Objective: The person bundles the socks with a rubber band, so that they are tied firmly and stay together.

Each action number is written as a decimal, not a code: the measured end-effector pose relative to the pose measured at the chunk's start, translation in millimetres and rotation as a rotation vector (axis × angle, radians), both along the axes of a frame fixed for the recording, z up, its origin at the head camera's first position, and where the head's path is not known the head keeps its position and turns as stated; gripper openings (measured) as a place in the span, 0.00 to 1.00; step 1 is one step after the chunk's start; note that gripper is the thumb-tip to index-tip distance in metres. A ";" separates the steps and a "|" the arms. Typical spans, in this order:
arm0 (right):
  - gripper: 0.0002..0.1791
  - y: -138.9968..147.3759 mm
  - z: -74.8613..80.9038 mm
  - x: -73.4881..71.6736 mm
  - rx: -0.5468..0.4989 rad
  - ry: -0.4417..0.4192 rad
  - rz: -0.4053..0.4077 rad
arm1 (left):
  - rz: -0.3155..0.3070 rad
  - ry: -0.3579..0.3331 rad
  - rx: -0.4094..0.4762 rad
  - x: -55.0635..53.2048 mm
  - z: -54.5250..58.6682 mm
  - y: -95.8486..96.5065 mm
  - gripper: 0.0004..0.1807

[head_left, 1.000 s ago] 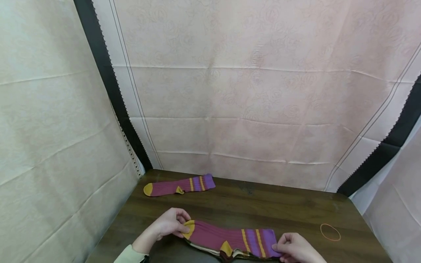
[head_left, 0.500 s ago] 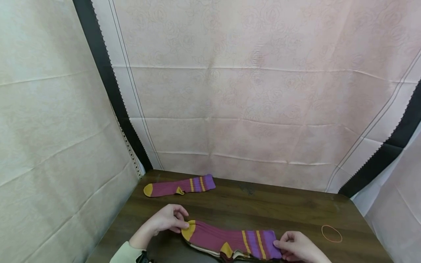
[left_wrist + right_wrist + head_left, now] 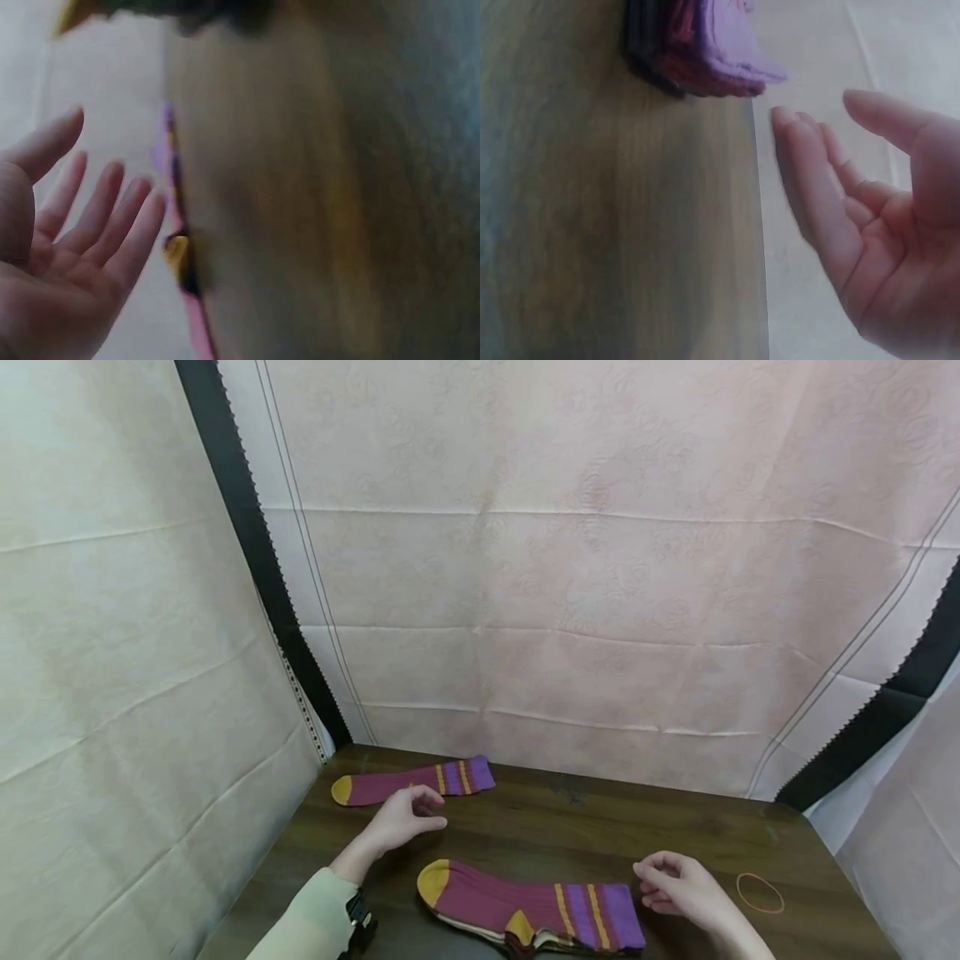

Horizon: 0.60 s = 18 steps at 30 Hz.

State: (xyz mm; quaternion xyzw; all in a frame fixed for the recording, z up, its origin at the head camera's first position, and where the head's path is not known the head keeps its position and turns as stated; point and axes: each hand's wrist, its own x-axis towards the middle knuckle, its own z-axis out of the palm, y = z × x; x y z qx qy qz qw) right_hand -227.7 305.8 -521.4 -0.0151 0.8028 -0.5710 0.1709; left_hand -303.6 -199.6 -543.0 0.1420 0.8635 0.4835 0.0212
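A stack of socks point(image 3: 502, 897) lies near the front of the table, its top sock maroon with yellow toe and heel and a purple striped cuff. Behind it, at the back left, a single matching sock point(image 3: 375, 787) lies flat. My left hand point(image 3: 401, 820) hovers just in front of that single sock and covers part of it, fingers relaxed and holding nothing. To the right of the stack's cuff, my right hand point(image 3: 678, 885) is raised with loosely bent fingers, apart from the fabric. In the right wrist view the purple cuff point(image 3: 731, 45) shows several layers.
An orange rubber band point(image 3: 760, 893) lies on the dark wooden table point(image 3: 600, 827) to the right of my right hand. Pale cloth hangs point(image 3: 562, 610) behind the table and at both sides.
Both hands have let go of the sock stack. The left hand has moved up and away toward the back sock; the right hand has lifted slightly off the cuff.
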 end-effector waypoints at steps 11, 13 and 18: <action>0.22 -25.8 6.1 -10.9 -0.017 0.094 -0.041 | 0.011 0.177 -0.199 -31.8 -18.3 22.2 0.24; 0.22 -28.2 7.0 -11.9 -0.026 0.105 -0.034 | 0.008 0.160 -0.226 -34.3 -18.5 25.1 0.26; 0.22 -33.9 8.6 -13.8 -0.046 0.115 -0.025 | -0.006 0.088 -0.263 -37.6 -19.5 29.1 0.27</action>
